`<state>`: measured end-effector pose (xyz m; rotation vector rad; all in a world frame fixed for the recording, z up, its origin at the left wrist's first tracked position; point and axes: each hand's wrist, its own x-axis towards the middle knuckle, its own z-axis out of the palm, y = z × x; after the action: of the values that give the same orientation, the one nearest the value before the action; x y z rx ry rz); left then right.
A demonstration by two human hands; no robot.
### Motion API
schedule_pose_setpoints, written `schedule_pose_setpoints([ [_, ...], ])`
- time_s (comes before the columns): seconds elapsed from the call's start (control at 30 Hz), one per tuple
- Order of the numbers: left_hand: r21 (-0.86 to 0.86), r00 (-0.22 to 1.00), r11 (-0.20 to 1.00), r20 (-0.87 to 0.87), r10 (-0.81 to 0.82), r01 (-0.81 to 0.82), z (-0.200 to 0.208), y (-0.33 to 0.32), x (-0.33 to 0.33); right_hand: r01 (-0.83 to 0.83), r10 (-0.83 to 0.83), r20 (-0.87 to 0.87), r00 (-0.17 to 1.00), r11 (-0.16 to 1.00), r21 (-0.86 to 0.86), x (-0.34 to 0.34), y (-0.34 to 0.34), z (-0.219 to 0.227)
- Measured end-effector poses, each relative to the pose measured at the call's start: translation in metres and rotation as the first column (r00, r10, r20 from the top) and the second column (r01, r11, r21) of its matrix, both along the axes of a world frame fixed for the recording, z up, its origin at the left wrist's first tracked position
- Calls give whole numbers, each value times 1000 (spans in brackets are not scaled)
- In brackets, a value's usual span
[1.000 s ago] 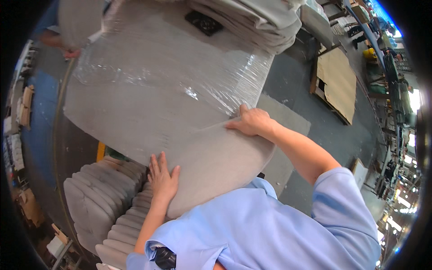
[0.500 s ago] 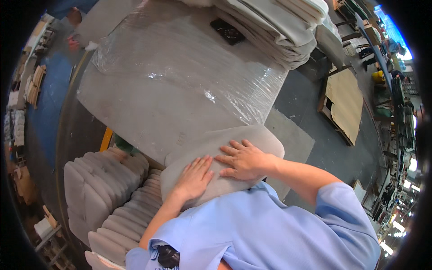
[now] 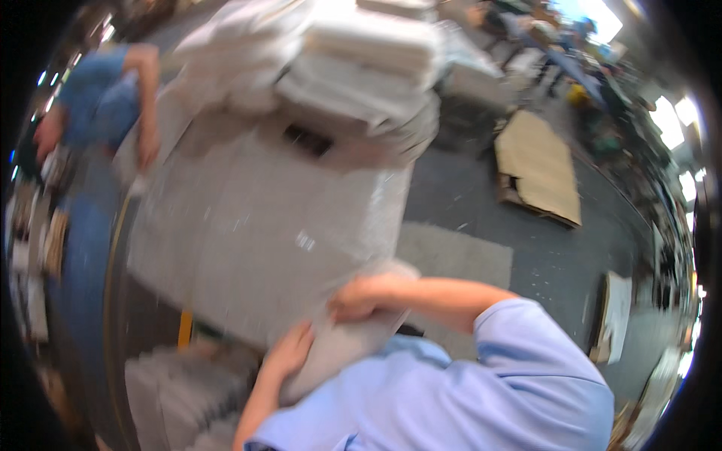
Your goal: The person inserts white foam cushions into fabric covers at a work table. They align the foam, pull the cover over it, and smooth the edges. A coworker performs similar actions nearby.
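The picture is blurred by motion. My left hand (image 3: pixel 287 350) and my right hand (image 3: pixel 361 295) both press on a grey fabric piece (image 3: pixel 338 346) drawn in close to my chest. The right hand lies on its upper edge, the left on its lower left part. Just beyond it stands a large block of grey sheets wrapped in clear plastic film (image 3: pixel 256 233). My light blue sleeves fill the lower right.
Folded white and grey stacks (image 3: pixel 353 60) sit on top of the wrapped block. More grey piles (image 3: pixel 173 391) lie at the lower left. Another person in blue (image 3: pixel 113 98) stands at the upper left. A flat cardboard sheet (image 3: pixel 538 169) lies on the dark floor at right.
The view has swung up and blurred. The grey piece has come closer to my chest, with both hands still on it. A person in blue now shows at the upper left.
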<state>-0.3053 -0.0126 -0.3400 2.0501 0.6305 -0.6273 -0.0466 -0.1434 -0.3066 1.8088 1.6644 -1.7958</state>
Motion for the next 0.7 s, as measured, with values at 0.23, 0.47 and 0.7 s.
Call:
schedule_pose_setpoints([
  [0.23,-167,904,890,-122,409,-425,30,9,-24,191,-238,183,954,952,240,40,-86,32],
  [0.47,-138,893,891,70,445,-433,19,3,17,540,-543,18,840,839,68,67,-70,-28],
  [0.7,-154,766,800,231,600,-580,41,7,28,972,-863,-476,-167,-63,-228,72,-117,-19],
])
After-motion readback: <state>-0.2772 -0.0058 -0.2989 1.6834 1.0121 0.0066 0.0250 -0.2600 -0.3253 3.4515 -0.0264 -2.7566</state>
